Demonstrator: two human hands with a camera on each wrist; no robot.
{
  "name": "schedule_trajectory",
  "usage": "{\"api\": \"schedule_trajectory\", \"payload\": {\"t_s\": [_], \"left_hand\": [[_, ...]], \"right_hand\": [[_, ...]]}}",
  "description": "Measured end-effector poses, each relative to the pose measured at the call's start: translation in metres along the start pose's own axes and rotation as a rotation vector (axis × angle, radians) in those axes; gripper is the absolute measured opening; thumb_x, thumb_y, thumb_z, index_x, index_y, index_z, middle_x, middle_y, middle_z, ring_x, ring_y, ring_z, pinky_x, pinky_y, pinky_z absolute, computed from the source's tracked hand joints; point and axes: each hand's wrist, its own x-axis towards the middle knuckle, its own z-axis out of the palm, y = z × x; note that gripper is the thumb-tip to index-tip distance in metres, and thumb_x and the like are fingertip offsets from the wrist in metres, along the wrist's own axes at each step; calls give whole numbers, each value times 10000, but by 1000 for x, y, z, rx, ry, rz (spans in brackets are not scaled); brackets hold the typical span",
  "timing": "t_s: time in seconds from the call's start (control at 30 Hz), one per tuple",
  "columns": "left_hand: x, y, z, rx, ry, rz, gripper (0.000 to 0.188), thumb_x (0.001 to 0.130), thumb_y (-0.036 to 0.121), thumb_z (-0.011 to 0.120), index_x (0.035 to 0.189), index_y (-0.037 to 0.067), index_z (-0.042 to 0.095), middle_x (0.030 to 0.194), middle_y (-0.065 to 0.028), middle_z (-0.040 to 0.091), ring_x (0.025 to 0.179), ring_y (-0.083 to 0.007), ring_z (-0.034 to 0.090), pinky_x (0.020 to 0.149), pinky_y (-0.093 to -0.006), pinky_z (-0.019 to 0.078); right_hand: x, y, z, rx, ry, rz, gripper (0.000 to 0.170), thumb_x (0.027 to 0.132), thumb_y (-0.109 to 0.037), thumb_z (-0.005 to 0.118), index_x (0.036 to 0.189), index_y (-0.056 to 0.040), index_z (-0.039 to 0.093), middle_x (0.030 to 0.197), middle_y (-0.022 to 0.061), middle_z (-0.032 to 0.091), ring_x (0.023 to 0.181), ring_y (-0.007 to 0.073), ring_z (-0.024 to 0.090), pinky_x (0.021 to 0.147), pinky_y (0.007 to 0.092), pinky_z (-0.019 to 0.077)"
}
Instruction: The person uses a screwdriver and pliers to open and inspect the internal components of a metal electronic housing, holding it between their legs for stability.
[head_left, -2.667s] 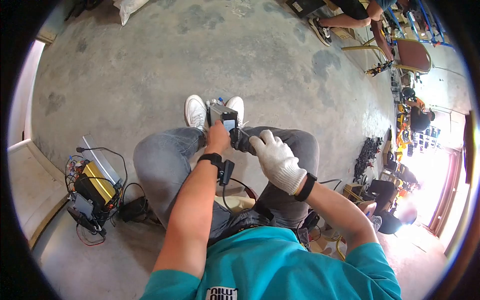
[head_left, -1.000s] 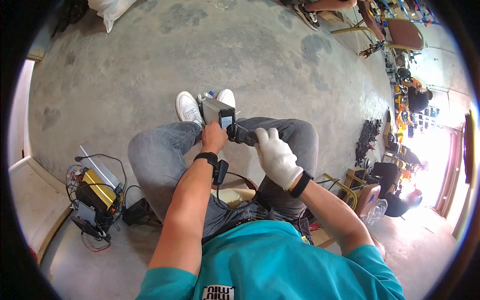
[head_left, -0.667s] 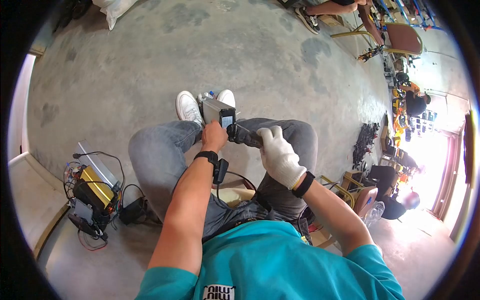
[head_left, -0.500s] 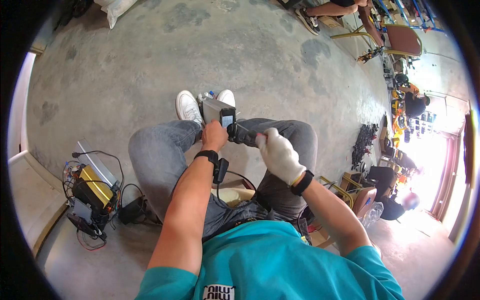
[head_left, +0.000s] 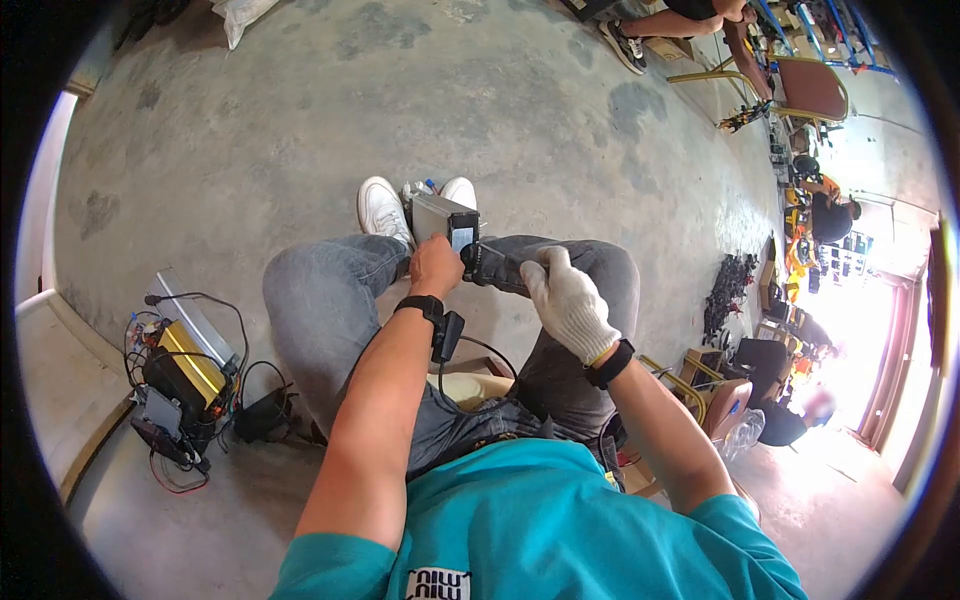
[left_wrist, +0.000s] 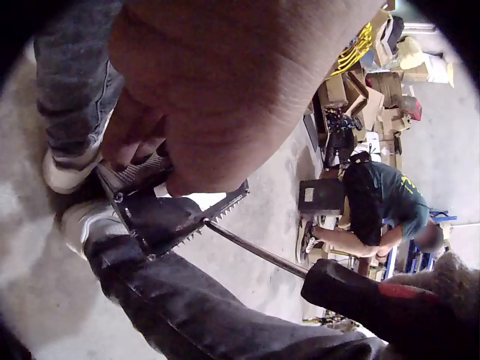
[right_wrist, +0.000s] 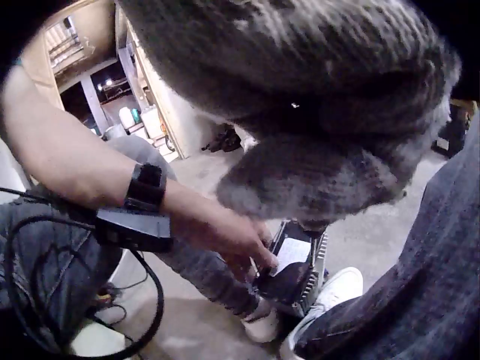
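A grey metal box point(head_left: 430, 212) with a black end panel and a white label point(head_left: 462, 238) stands between the shoes, tilted towards the body. The bare left hand point(head_left: 437, 266) holds its near end, fingers along one side and the thumb by the label. In the left wrist view, a screwdriver point(left_wrist: 352, 291) with a black and red handle has its tip at the panel's toothed edge. The gloved right hand point(head_left: 572, 303) grips that handle, and its curled fingers point(right_wrist: 307, 176) hide it in the right wrist view.
Left of the legs lie a gold-coloured device point(head_left: 192, 362), a silver one and tangled cables on the floor. At the right are a chair point(head_left: 808, 88), a seated person's leg point(head_left: 675, 25), boxes and a heap of black parts point(head_left: 733, 293).
The gloved right hand has turned on the handle and shifted slightly right; the handle's red part is now covered in the head view. The left hand keeps its hold on the box.
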Motion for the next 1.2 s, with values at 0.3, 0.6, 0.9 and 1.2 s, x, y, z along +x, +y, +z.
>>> {"api": "schedule_trajectory", "payload": {"t_s": [0.3,0.6,0.9,1.2], "left_hand": [[-4,-3,-1,11,60,3,362,898,247,733,1108,-45,692,1126,-285,708,1079,-444,685,919,-509,555],[-13,6,-14,69,10,-7,211,895,173,714,1032,25,776,1099,-233,739,1063,-406,709,897,-467,572],[-10,2,-8,78,29,17,221,904,192,705,1047,37,769,1100,-224,738,1064,-409,703,905,-477,561],[-8,1,-6,72,15,12,225,892,188,710,1053,42,769,1117,-221,735,1081,-401,698,918,-475,556]], "right_hand": [[4,6,8,-14,129,-149,401,960,-210,652,1303,-49,520,1292,281,550,1063,486,645,874,515,562],[4,19,18,-64,272,-394,476,990,-269,638,1351,-21,452,1187,313,611,983,502,667,815,539,563],[-1,7,12,-126,239,-289,399,952,-142,633,1307,-32,488,1143,269,592,938,473,677,793,543,567],[8,6,6,-132,159,-171,304,969,-170,624,1243,-68,543,1145,265,580,892,482,677,794,531,575]]}}
